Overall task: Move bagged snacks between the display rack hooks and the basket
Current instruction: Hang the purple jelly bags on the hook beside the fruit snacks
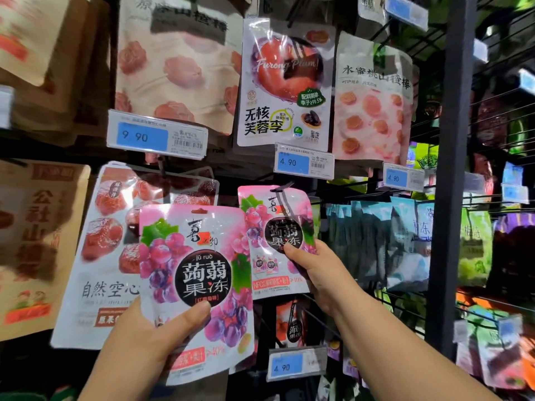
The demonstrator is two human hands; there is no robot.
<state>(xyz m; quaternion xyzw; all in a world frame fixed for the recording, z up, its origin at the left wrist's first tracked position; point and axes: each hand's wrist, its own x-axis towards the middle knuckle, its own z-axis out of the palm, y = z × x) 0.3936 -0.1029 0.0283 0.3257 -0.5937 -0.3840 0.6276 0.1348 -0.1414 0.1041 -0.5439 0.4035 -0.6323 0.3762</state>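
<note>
Lower centre of the frame, the left hand [150, 340] holds a pink grape konjac jelly bag [197, 256] up in front of the rack, fingers [194, 312] closed on the bag's lower half with the thumb across its front. Just right of it, the right hand [318, 273] pinches a second grape jelly bag [275, 224] at its right edge, that bag's top up at a black hook [282, 190]. Above them hangs a Furong Plum bag [285, 82] over a blue 4.90 price tag [304, 163].
</note>
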